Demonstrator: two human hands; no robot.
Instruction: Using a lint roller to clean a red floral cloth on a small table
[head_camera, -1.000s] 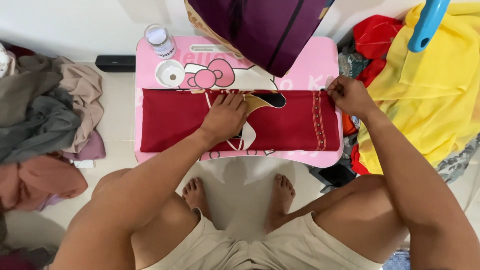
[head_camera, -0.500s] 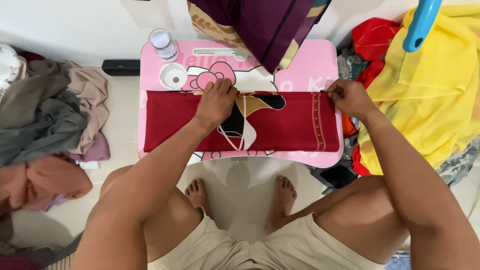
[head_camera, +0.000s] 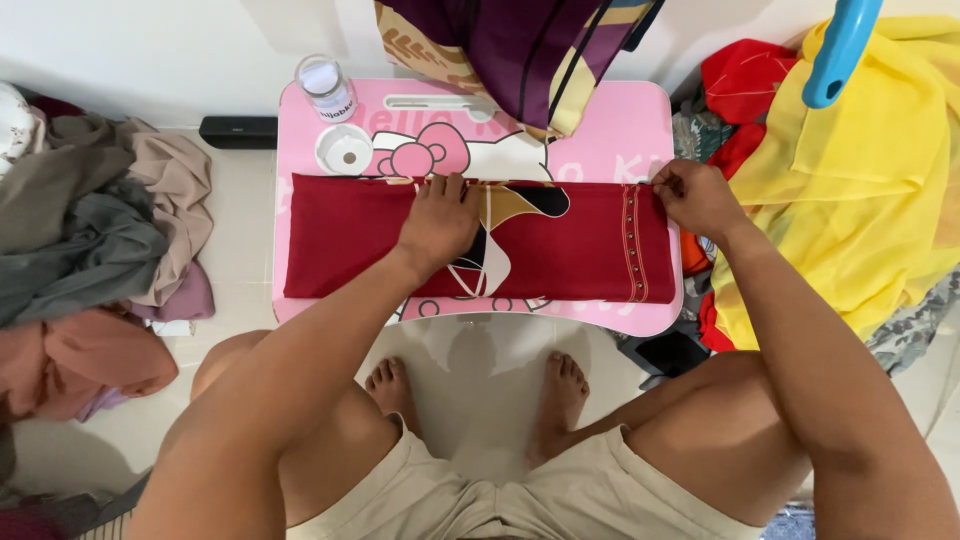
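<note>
On the small pink plastic folding table (head_camera: 620, 135) in the head view, a long dark red cloth with a beaded trim near its right end (head_camera: 580, 245) lies spread flat from left to right, folded into a band that covers most of the tabletop. The left hand (head_camera: 440, 222) rests palm-down on the middle of the cloth, its fingers (head_camera: 455, 188) stretched out and reaching the cloth's far edge, pressing rather than gripping; the fabric lies directly under the palm and fingertips. The right hand (head_camera: 695, 195) is at the far right corner of the cloth, its fingers curled and pinching that upper edge just beyond the beaded trim. At the table's far left corner stands a clear plastic bottle with a white cap (head_camera: 326, 87), with a round white cup holder (head_camera: 345, 152) just beside it. A purple patterned fabric (head_camera: 520, 50) hangs over the table's far edge. Grey, beige and salmon clothes (head_camera: 90, 240) are heaped on the floor to the left; a yellow garment (head_camera: 860, 190) on a blue plastic hanger (head_camera: 840, 45) lies to the right, over red fabric (head_camera: 745, 85).
</note>
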